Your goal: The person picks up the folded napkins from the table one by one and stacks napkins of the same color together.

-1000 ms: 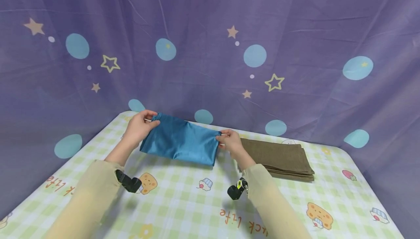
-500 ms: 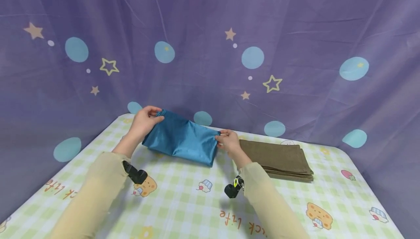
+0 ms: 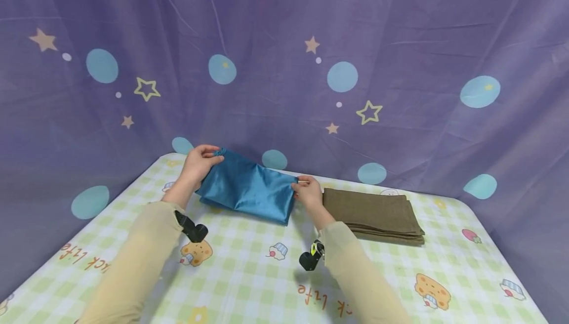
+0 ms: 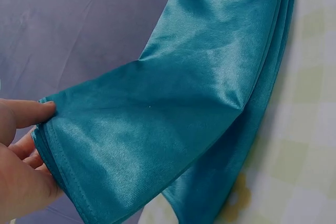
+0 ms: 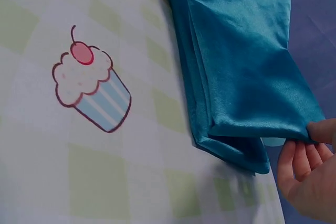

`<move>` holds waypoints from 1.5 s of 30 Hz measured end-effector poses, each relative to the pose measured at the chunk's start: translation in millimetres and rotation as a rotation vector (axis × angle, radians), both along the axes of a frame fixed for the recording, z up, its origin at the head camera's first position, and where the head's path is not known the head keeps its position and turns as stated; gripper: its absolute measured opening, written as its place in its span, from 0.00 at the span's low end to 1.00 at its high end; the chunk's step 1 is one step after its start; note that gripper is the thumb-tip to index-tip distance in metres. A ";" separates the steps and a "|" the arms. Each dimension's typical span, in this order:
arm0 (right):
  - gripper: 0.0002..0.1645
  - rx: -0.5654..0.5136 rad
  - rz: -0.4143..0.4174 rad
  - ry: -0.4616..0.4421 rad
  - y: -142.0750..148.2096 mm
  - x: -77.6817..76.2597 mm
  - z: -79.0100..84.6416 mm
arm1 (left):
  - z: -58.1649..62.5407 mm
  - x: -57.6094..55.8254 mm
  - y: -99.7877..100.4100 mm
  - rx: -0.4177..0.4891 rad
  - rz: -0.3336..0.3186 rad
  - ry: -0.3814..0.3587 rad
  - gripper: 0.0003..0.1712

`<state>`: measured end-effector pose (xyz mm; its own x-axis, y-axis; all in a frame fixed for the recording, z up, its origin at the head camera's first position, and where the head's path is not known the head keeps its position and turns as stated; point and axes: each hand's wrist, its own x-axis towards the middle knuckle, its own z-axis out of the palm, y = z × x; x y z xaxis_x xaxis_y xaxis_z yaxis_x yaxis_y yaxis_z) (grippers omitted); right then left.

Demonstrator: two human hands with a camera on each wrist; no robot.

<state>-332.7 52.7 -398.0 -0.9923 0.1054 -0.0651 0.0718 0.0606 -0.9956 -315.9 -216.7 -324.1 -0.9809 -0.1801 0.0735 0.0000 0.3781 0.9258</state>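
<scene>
A shiny teal-blue satin cloth [image 3: 249,185], folded in layers, hangs between both hands over the far part of the table. My left hand [image 3: 197,165] pinches its upper left corner, thumb in front and fingers behind. At the upper right corner, my right hand [image 3: 308,194] pinches the cloth between thumb and fingers. In the left wrist view the cloth [image 4: 157,114] bends at its middle, and a lower layer hangs apart beneath. The right wrist view has the folded layers of the cloth [image 5: 247,77] parting near the bottom edge.
A stack of folded brown cloths [image 3: 373,213] lies on the table just right of my right hand. The tablecloth [image 3: 249,284] is green-and-white checked with printed cartoons. Behind the table's far edge hangs a purple curtain [image 3: 275,42].
My left hand has moved slightly up and to the right, lifting its end of the blue cloth. A lower layer now shows beneath that end. The right hand stays nearly in place.
</scene>
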 end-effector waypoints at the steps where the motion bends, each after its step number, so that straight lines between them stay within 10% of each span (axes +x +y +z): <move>1: 0.18 -0.009 -0.008 -0.007 -0.6 1.2 0.8 | -1.0 -0.8 0.2 0.020 0.002 -0.008 0.24; 14: 0.17 -0.115 0.011 -0.042 4.3 -4.9 -16.0 | -12.2 -10.8 8.7 0.057 -0.002 -0.033 0.24; 45: 0.08 0.129 -0.013 0.060 -2.9 4.1 -37.9 | -33.4 -30.1 10.5 0.009 0.002 -0.060 0.23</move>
<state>-328.5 49.8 -435.9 -0.9924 0.1224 0.0087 0.0145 0.1878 -0.9821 -346.0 -206.2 -357.4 -0.9832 -0.1822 0.0129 -0.0564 0.3700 0.9273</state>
